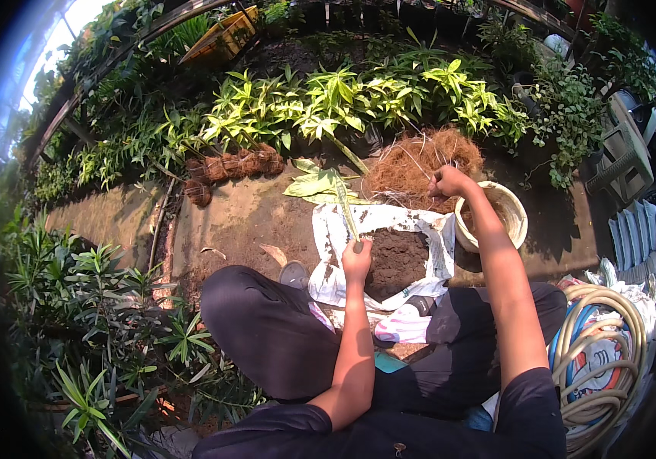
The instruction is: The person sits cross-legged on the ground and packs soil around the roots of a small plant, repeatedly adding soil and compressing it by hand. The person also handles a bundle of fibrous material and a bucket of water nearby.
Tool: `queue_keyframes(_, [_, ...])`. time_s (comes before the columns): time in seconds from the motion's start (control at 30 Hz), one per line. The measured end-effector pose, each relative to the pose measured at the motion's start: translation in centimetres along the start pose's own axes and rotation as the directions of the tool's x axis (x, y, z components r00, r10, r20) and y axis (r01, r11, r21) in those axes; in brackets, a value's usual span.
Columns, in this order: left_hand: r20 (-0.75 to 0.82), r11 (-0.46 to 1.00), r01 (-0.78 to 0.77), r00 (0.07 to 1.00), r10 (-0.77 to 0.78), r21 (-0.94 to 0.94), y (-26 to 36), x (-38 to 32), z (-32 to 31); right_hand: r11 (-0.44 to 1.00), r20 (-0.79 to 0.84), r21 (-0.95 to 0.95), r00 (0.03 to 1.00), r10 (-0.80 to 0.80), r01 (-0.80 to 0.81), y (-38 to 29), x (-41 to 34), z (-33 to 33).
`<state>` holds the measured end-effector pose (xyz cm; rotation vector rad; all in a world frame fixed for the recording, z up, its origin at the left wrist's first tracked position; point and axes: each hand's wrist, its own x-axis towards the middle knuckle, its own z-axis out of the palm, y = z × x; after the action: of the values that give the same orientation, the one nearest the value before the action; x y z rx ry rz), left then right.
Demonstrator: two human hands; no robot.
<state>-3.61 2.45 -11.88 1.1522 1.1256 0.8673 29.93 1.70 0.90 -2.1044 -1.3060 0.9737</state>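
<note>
My left hand (pixel 358 263) grips the lower end of a long, mottled green leaf (pixel 343 206), which points up and away from me. My right hand (pixel 450 182) is raised over a heap of brown coconut fibre (pixel 402 160), its fingers pinched on a thin white string (pixel 426 163) that runs up over the heap. Between my feet lies a white plastic sack (pixel 323 272), spread flat with dark moist soil (pixel 395 261) on it. Several broad pale-green leaves (pixel 307 186) rest on the ground just beyond the sack.
Several fibre-wrapped root balls (pixel 240 165) stand in a row at the left. A round, cream-coloured pot (pixel 520 221) sits right of the sack, under my right forearm. A coiled hose (pixel 635 350) is beside my right knee. Leafy plants (pixel 336 92) line the back; shrubs (pixel 98 304) crowd the left.
</note>
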Motion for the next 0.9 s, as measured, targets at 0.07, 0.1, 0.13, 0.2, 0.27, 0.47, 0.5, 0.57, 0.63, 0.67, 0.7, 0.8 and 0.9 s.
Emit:
queue_keyframes(0.07, [-0.054,1.000,-0.012,0.998,0.013,0.012,-0.3,0.2,-1.8,1.000,-0.124,-0.018,0.992,0.022,-0.024,-4.4,0.8,-0.2])
queue_keyframes(0.1, [-0.041,1.000,-0.015,0.999,0.015,0.013,0.0,0.0,-1.3,0.980,-0.262,-0.197,0.964,-0.050,-0.003,-4.3,0.9,-1.1])
queue_keyframes(0.13, [-0.027,1.000,-0.018,0.999,0.018,0.014,0.4,-0.2,-0.8,0.969,-0.344,-0.245,0.933,-0.108,0.022,-3.6,1.0,-1.7])
queue_keyframes(0.2, [-0.003,1.000,-0.021,1.000,0.021,0.007,0.9,-0.6,-0.2,0.937,-0.479,-0.344,0.846,-0.236,0.067,-3.3,0.6,-2.3])
queue_keyframes(0.27, [0.005,1.000,-0.010,1.000,0.010,0.002,1.1,-0.7,-0.2,0.919,-0.569,-0.393,0.792,-0.219,-0.028,-3.8,-0.1,-2.6])
queue_keyframes(0.47, [0.010,1.000,0.008,1.000,-0.008,0.008,1.4,-1.0,-0.5,0.918,-0.717,-0.397,0.632,-0.295,-0.021,-7.7,-3.2,-1.7])
queue_keyframes(0.5, [0.015,1.000,0.015,1.000,-0.015,0.007,1.6,-1.0,-0.5,0.907,-0.729,-0.422,0.602,-0.326,-0.020,-7.6,-3.2,-1.7])
queue_keyframes(0.57, [0.004,1.000,0.009,1.000,-0.009,0.003,1.8,-1.1,-0.4,0.950,-0.710,-0.304,0.682,-0.176,-0.072,-7.5,-3.0,-1.6])
queue_keyframes(0.63, [-0.025,1.000,-0.017,1.000,0.017,-0.002,2.0,-1.3,-0.5,0.946,-0.718,-0.317,0.670,-0.190,-0.071,-6.8,-2.7,-0.9])
queue_keyframes(0.67, [-0.025,1.000,-0.015,1.000,0.015,-0.016,2.1,-1.4,-0.6,0.921,-0.736,-0.388,0.616,-0.280,-0.045,-6.3,-2.4,0.0])
queue_keyframes(0.7, [-0.008,1.000,-0.007,1.000,0.007,-0.031,2.3,-1.6,-0.2,0.889,-0.749,-0.457,0.557,-0.358,-0.042,-4.7,-2.2,0.6])
queue_keyframes(0.8, [-0.004,0.999,-0.014,1.000,0.013,-0.034,2.6,-1.7,0.0,0.971,-0.660,-0.195,0.714,-0.233,0.137,-2.6,-1.6,2.1])
queue_keyframes(0.9, [0.018,1.000,0.015,1.000,-0.015,-0.025,2.7,-1.7,0.2,0.982,-0.438,0.025,0.885,-0.157,0.187,-0.8,-2.7,5.6])
